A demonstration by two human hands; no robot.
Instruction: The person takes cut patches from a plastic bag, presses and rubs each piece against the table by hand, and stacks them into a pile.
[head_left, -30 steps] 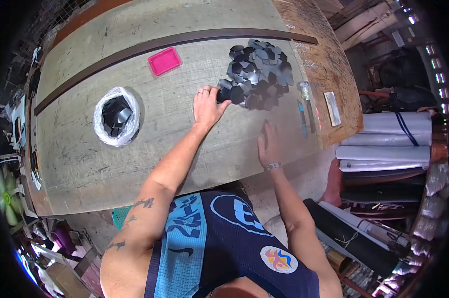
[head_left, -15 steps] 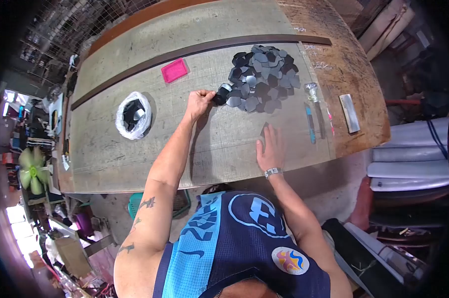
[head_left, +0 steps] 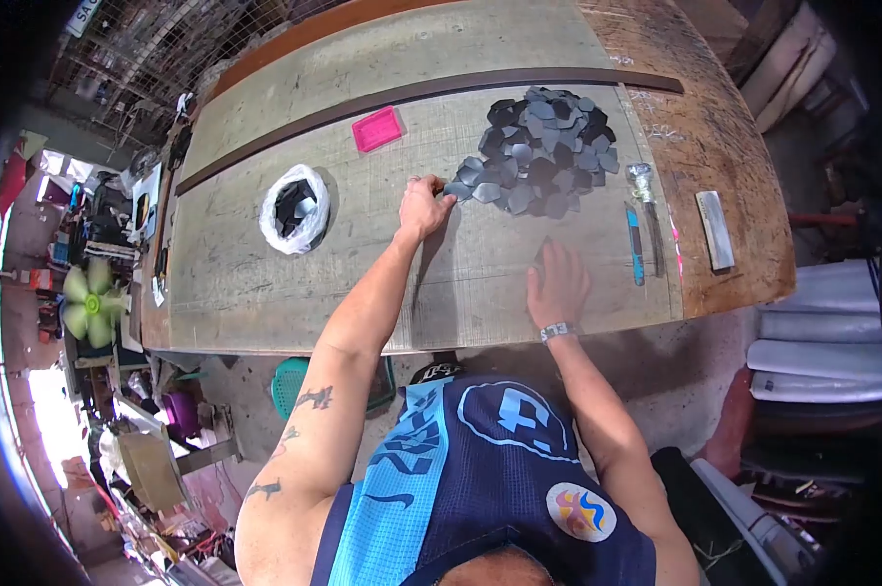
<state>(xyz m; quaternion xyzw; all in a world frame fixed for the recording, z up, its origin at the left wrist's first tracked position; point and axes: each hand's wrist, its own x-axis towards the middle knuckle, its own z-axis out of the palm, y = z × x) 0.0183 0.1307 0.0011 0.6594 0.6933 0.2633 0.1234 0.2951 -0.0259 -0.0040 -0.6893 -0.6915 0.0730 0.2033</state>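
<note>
Many black and grey flat pieces [head_left: 548, 146] lie in a loose heap on the worktable [head_left: 363, 283]. At the heap's left edge, my left hand [head_left: 425, 207] pinches a dark piece [head_left: 455, 190] between thumb and bent fingers. Its fingertips partly hide that piece. My right hand [head_left: 559, 285] lies open on the tabletop below the heap, fingers stretched forward; a small dark shape shows at its fingertips. Left of my left hand stands a white plastic-lined container [head_left: 314, 230] holding similar dark pieces.
A pink tray [head_left: 376, 130] sits near a long dark bar [head_left: 402, 90] that crosses the table. On the right are a blue cutter [head_left: 635, 244], a clear-topped tool [head_left: 640, 181] and a metal block [head_left: 714, 230]. A green fan [head_left: 92, 303] stands at far left.
The view has shifted, so the table items appear farther right. My left hand has stayed by the heap's left edge, its fingers closing on a piece. My right hand has stayed flat.
</note>
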